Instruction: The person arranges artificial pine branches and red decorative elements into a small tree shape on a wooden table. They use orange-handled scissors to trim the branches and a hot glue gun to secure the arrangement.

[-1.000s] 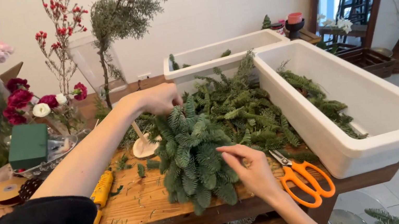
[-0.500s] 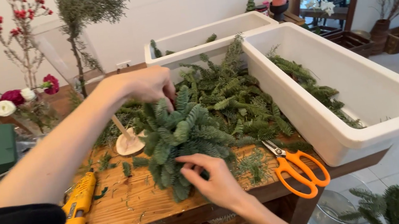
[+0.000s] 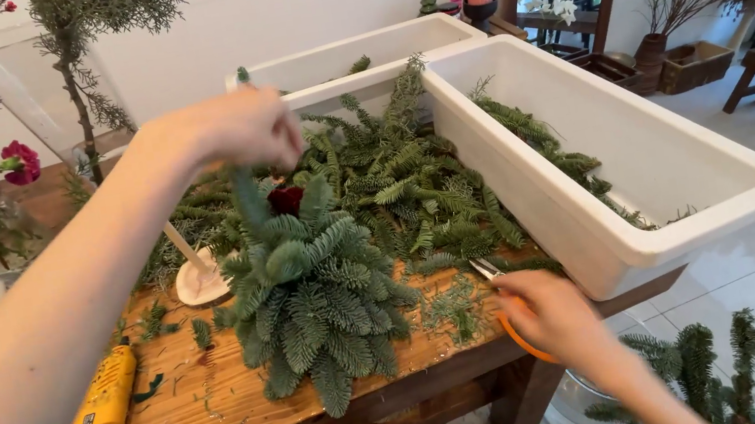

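Head cam: fir-sprig arrangement (image 3: 315, 296) sits mid-table, just below left hand (image 3: 231, 129), which is closed around a sprig (image 3: 244, 187) at its top. Left arm reaches in from near left. Right hand (image 3: 553, 315), at near right table edge, closes over orange scissors (image 3: 513, 316); 0.5 s ago it touched the arrangement w/ scissors lying free.

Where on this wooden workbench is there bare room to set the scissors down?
The clearest patch is the front edge of the wooden workbench, between the yellow glue gun and the green fir arrangement, though littered with needle scraps. A narrow strip lies between the arrangement and the right hand. Behind, cut fir branches crowd against the long white trough.
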